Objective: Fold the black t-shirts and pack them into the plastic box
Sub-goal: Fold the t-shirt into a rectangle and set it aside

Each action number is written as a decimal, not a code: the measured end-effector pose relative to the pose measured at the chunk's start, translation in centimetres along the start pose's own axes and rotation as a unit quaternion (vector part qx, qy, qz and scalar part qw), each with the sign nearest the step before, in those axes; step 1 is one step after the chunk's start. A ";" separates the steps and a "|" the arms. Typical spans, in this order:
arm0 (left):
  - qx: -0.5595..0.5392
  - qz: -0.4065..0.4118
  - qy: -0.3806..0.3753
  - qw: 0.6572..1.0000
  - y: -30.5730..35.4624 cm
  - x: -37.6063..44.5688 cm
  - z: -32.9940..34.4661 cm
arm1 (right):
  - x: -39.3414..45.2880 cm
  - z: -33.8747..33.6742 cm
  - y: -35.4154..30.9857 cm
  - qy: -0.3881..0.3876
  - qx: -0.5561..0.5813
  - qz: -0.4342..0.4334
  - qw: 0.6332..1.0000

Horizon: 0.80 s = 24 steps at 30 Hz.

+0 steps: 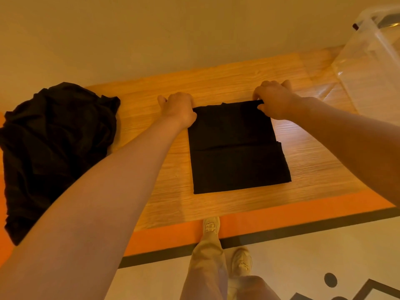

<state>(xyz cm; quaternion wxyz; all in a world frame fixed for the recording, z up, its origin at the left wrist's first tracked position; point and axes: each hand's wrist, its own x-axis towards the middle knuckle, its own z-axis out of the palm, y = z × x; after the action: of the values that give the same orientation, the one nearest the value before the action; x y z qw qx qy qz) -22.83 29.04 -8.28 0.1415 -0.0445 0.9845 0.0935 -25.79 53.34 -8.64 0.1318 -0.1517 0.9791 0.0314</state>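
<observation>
A black t-shirt (236, 148) lies folded into a flat rectangle in the middle of the wooden table (216, 83). My left hand (178, 108) grips its far left corner with curled fingers. At the far right corner my right hand (273, 99) pinches the cloth edge. A loose heap of black t-shirts (54, 144) sits on the table's left end. The clear plastic box (372, 68) stands at the far right of the table, its inside hard to make out.
The table has an orange front edge (281, 215) and stands against a plain wall. My legs and light shoes (211, 227) show below the table on a pale floor with dark markings.
</observation>
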 end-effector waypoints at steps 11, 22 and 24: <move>-0.088 -0.003 0.034 0.996 -1.0 0.0 0.7 | -0.3 0.1 0.8 0.019 0.111 0.005 0.994; -0.198 0.076 0.130 0.968 -1.6 -7.4 -0.8 | -7.2 -1.3 2.1 0.133 0.262 -0.088 0.952; -0.219 0.097 0.145 0.960 -2.4 -9.4 -0.5 | -9.1 -1.1 2.3 0.152 0.280 -0.122 0.940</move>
<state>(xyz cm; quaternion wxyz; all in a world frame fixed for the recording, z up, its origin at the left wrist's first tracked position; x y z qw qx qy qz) -13.72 27.19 -5.50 -0.0257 0.0084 0.9493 0.3131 -18.37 58.02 -5.12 0.0212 -0.2299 0.9306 -0.2839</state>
